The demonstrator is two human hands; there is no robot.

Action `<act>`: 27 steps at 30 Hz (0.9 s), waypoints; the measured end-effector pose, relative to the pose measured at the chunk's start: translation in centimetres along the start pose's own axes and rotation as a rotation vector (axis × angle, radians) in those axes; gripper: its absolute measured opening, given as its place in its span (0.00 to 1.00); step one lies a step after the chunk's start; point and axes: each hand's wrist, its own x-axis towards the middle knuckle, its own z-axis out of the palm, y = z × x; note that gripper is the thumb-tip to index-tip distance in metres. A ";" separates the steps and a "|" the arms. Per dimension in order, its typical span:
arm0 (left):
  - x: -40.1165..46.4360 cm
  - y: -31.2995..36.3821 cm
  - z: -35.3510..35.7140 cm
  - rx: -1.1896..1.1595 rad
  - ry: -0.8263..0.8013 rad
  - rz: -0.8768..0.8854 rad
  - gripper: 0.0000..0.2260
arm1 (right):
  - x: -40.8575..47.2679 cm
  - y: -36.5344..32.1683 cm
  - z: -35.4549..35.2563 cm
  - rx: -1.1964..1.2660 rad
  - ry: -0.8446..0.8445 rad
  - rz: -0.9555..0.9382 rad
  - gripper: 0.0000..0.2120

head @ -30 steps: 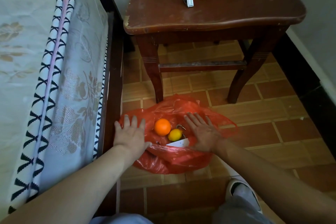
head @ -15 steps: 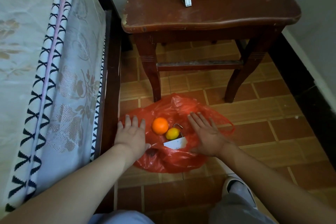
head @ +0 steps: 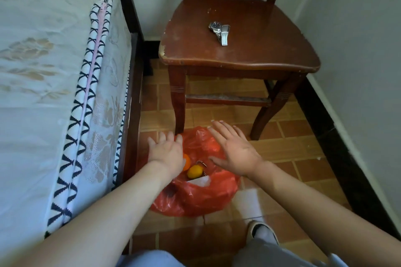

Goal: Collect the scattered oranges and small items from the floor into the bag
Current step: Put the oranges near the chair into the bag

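Oranges [head: 193,171] in red bag [head: 204,197] — below and between both hands; left hand [head: 167,149] nearer, right hand [head: 235,149] flat, fingers released, grasping nothing.

Floor [head: 290,149]: terracotta-brown tiles with pale grout lines, laid in a brick-like pattern. Walls: pale grey-white wall [head: 358,50] on the right, meeting a second pale wall behind the furniture; a black skirting band [head: 338,147] runs along the base of the right wall. Wooden chair [head: 249,54]: dark red-brown, standing in the corner, seat edge chipped at the front left, a worn crossbar between the front legs. A metal wristwatch [head: 219,31] lies on the seat. Bed [head: 43,71] on the left: dark wooden frame, mattress in a pale floral cover with black-and-white cross-stitch piping and a pink zip line. Light is soft and even.
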 end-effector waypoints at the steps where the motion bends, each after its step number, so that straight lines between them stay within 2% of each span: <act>1: 0.1 0.0 -0.7 -0.025 0.032 0.001 0.36 | 0.3 -0.3 -1.3 -0.008 0.024 -0.011 0.42; 6: -0.3 0.2 -4.6 -0.213 0.260 0.072 0.29 | 1.8 -2.0 -7.2 -0.060 0.202 -0.057 0.35; 12: -1.5 -0.8 -8.4 -0.431 0.455 0.170 0.29 | 4.6 -2.5 -14.7 -0.109 0.445 -0.069 0.28; 15: -1.9 -1.5 -9.6 -0.499 0.493 0.173 0.28 | 7.7 -2.1 -18.2 -0.079 0.525 0.040 0.27; 18: -2.0 -1.9 -9.9 -0.538 0.477 0.166 0.28 | 11.7 -1.0 -20.7 -0.054 0.482 0.209 0.31; 22: -1.8 -2.2 -9.6 -0.566 0.420 0.142 0.28 | 15.1 0.6 -22.3 -0.050 0.283 0.302 0.34; 24: -1.5 -2.6 -9.7 -0.566 0.395 0.117 0.28 | 15.5 0.9 -22.2 -0.030 0.269 0.331 0.28; 27: -1.3 -2.9 -9.8 -0.578 0.381 0.105 0.28 | 14.9 0.8 -21.3 -0.006 0.387 0.325 0.11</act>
